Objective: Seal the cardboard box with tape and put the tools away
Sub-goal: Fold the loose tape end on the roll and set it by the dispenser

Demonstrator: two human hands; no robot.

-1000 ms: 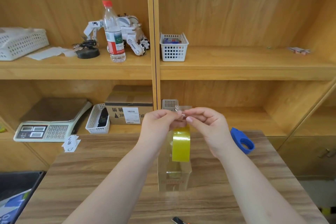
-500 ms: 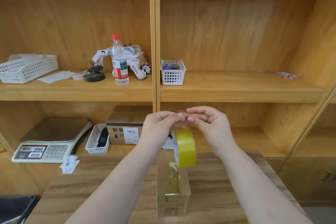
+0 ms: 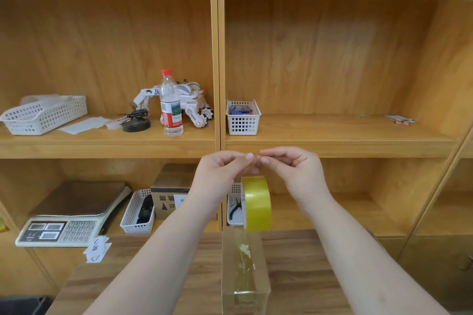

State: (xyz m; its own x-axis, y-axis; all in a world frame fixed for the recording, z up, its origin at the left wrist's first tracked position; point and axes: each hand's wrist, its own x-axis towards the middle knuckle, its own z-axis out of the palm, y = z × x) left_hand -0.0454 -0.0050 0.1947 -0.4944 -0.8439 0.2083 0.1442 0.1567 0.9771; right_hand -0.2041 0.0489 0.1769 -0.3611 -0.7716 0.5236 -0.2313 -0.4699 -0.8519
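Head view looks down over two bare forearms reaching forward above a wooden table (image 3: 158, 289). Both hands are raised in front of the shelving, fingertips nearly meeting: the left hand (image 3: 220, 174) and the right hand (image 3: 294, 171) each pinch the free end of a strip of clear tape between thumb and forefinger. Just below the fingers hangs the yellow tape roll (image 3: 256, 203), on edge, its broad band facing the camera. From the roll a clear strip of tape (image 3: 244, 263) runs down toward the bottom edge of the picture, wrinkled and glossy, lying over the table; what it is stuck to below cannot be told. Behind the hands, on the lower shelf, stands a cardboard box (image 3: 169, 194) with printed marks and a white label, partly hidden by the left wrist. To its left a small white basket (image 3: 138, 212) holds a dark object, and a weighing scale (image 3: 69, 217) sits further left. On the upper shelf are a water bottle (image 3: 171, 105) with a red cap, a white toy robot (image 3: 190, 103) behind it, a long white tray basket (image 3: 43, 115) and a small square basket (image 3: 243, 117)
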